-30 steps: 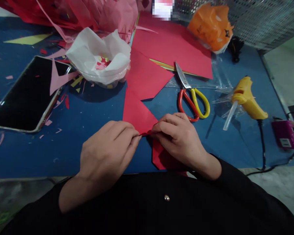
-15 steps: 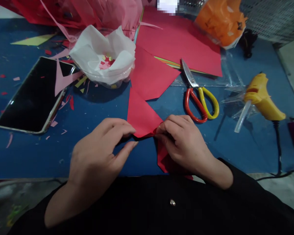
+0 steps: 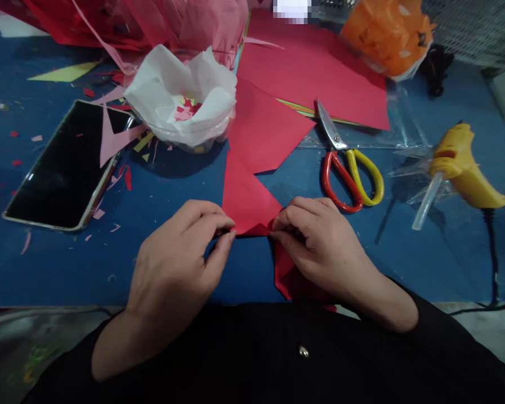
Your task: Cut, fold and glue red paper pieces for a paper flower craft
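Note:
A piece of red paper (image 3: 249,199) lies between my hands on the blue table, its near edge turned up in a narrow fold. My left hand (image 3: 180,252) pinches the paper's near left corner between thumb and fingers. At the near right corner, my right hand (image 3: 320,241) grips the same edge with bent fingers. Under the right hand lies another red paper piece (image 3: 287,275), partly covered by the hand. A larger red paper piece (image 3: 267,132) touches the far end of the held one.
Scissors (image 3: 340,151) with red and yellow handles rest beside a stack of red sheets (image 3: 311,73). A yellow glue gun (image 3: 460,168) lies at right. On the left are a phone (image 3: 63,168), paper scraps and a tissue-lined bowl (image 3: 185,101). An orange bag (image 3: 389,36) stands behind.
My left thumb and fingers have closed on the paper's left corner, where they were apart before. The right hand keeps its grip. The whole view has shifted slightly.

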`<state>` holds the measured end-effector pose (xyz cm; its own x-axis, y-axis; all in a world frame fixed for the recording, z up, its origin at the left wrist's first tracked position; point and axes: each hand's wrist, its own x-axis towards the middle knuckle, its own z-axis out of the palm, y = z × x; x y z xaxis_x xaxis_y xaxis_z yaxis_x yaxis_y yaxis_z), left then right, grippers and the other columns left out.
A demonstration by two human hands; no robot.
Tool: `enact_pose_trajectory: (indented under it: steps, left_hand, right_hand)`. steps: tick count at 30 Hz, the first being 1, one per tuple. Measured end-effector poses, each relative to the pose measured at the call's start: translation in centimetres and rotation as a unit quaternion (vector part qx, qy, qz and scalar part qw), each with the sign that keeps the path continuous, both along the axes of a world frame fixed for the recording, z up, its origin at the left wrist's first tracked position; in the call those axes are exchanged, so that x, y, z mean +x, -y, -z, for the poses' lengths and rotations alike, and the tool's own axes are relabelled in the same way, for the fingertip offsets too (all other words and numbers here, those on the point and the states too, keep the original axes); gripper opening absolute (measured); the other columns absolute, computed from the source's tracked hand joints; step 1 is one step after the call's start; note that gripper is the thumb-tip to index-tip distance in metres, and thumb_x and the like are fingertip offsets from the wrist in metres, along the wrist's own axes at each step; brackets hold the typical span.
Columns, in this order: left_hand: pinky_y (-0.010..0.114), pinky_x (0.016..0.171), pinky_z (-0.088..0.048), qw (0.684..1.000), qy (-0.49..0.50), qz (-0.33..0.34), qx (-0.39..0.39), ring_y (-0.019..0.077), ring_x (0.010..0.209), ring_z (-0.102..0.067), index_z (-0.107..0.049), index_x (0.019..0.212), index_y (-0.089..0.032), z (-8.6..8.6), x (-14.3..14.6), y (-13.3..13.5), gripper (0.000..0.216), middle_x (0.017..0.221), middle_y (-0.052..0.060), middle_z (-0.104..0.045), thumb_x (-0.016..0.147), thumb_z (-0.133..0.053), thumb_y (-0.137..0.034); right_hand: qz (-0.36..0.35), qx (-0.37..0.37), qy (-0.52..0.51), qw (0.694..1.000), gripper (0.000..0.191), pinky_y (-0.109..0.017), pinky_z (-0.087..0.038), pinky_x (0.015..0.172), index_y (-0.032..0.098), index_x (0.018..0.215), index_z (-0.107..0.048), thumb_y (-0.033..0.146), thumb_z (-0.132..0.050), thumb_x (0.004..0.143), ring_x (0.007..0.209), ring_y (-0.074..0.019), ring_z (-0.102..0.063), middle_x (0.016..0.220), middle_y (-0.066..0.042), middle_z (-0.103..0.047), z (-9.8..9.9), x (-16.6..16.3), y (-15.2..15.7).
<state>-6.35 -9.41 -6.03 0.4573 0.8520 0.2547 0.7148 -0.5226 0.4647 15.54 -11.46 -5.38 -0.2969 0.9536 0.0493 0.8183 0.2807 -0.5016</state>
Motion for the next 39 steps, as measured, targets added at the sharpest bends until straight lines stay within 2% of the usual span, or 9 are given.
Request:
enact_pose_trajectory:
  steps: [5, 12, 18, 24, 28, 30, 33, 35, 39]
  left_hand:
    - [0.027, 0.064, -0.054, 0.998, 0.029, -0.043, -0.031, 0.0127, 0.069, -0.063, -0.065, 0.104, -0.022, -0.8, -0.6, 0.0, 0.017, 0.097, 0.002, -0.068, 0.090, -0.059, -0.013]
    - [0.031, 0.068, -0.052, 0.999, 0.005, 0.034, -0.026, 0.0193, 0.086, -0.069, -0.067, 0.090, -0.023, -0.2, 0.2, -0.4, 0.007, 0.094, 0.002, -0.069, 0.094, -0.061, -0.025]
    - [0.035, 0.061, -0.047, 1.000, -0.019, 0.021, -0.005, 0.0207, 0.078, -0.067, -0.064, 0.086, -0.022, 0.0, 0.9, -0.4, 0.015, 0.089, 0.003, -0.066, 0.097, -0.054, -0.024]
    - [0.034, 0.054, -0.045, 0.999, -0.040, -0.004, 0.017, 0.0199, 0.073, -0.066, -0.061, 0.083, -0.021, 0.0, 1.3, 0.0, 0.011, 0.093, 0.005, -0.066, 0.093, -0.057, -0.022]
    - [0.035, 0.057, -0.047, 0.997, -0.055, -0.002, 0.053, 0.0221, 0.075, -0.066, -0.062, 0.086, -0.019, 0.0, 1.3, 0.2, 0.011, 0.094, 0.008, -0.068, 0.095, -0.056, -0.022]
    - [0.037, 0.066, -0.051, 0.993, -0.059, 0.031, 0.097, 0.0254, 0.083, -0.067, -0.066, 0.093, -0.017, 0.1, 1.3, 0.1, 0.010, 0.095, 0.009, -0.070, 0.095, -0.056, -0.018]
    - [0.041, 0.079, -0.054, 0.972, -0.055, 0.148, 0.172, 0.0281, 0.091, -0.068, -0.069, 0.107, -0.011, 0.3, 1.3, -0.1, 0.020, 0.100, 0.012, -0.074, 0.096, -0.052, -0.011]
    - [0.041, 0.081, -0.055, 0.957, -0.059, 0.202, 0.201, 0.0280, 0.090, -0.069, -0.069, 0.110, -0.006, 0.4, 1.4, -0.1, 0.024, 0.100, 0.014, -0.076, 0.097, -0.049, -0.010]
    - [0.041, 0.078, -0.057, 0.947, -0.104, 0.213, 0.216, 0.0281, 0.086, -0.070, -0.071, 0.111, -0.006, 0.5, 1.5, 0.3, 0.028, 0.098, 0.014, -0.076, 0.096, -0.048, -0.009]
  right_hand:
    - [-0.001, 0.011, -0.005, 1.000, 0.013, -0.032, -0.036, 0.074, 0.018, 0.080, -0.061, 0.011, -0.061, 0.090, 0.075, -0.0172, -0.058, 0.077, -0.001, -0.062, 0.1, 0.1, 0.0]
    - [0.001, 0.001, -0.011, 1.000, 0.012, -0.033, -0.036, 0.074, 0.019, 0.079, -0.062, 0.011, -0.062, 0.088, 0.075, -0.0169, -0.059, 0.077, -0.001, -0.064, 0.0, 0.0, 0.0]
    - [0.026, 0.001, -0.033, 0.999, 0.010, -0.033, -0.037, 0.076, 0.019, 0.077, -0.063, 0.013, -0.064, 0.085, 0.073, -0.0159, -0.059, 0.076, 0.000, -0.065, 0.0, -0.3, 0.0]
    - [0.042, -0.016, -0.053, 0.998, 0.011, -0.033, -0.038, 0.076, 0.019, 0.075, -0.062, 0.013, -0.066, 0.083, 0.071, -0.0147, -0.058, 0.072, 0.002, -0.062, -0.1, -0.4, -0.1]
    - [0.040, -0.022, -0.059, 0.997, 0.011, -0.032, -0.038, 0.077, 0.019, 0.076, -0.063, 0.012, -0.067, 0.082, 0.072, -0.0147, -0.059, 0.072, 0.002, -0.061, 0.0, -0.2, -0.2]
    - [0.036, -0.021, -0.056, 0.998, 0.011, -0.032, -0.038, 0.077, 0.019, 0.077, -0.063, 0.011, -0.067, 0.082, 0.073, -0.0148, -0.058, 0.072, 0.003, -0.061, -0.1, -0.1, -0.2]
    - [0.031, -0.021, -0.056, 0.998, 0.013, -0.031, -0.038, 0.076, 0.019, 0.076, -0.061, 0.011, -0.068, 0.083, 0.072, -0.0145, -0.057, 0.072, 0.003, -0.060, -0.1, -0.1, -0.2]
    - [0.029, -0.023, -0.059, 0.998, 0.014, -0.031, -0.038, 0.075, 0.019, 0.075, -0.060, 0.011, -0.069, 0.083, 0.072, -0.0143, -0.057, 0.073, 0.002, -0.060, -0.2, -0.1, -0.3]
    - [0.021, -0.036, -0.094, 0.995, 0.011, -0.031, -0.042, 0.074, 0.020, 0.078, -0.064, 0.011, -0.065, 0.085, 0.076, -0.0152, -0.060, 0.075, 0.001, -0.062, -0.4, 0.5, -0.4]
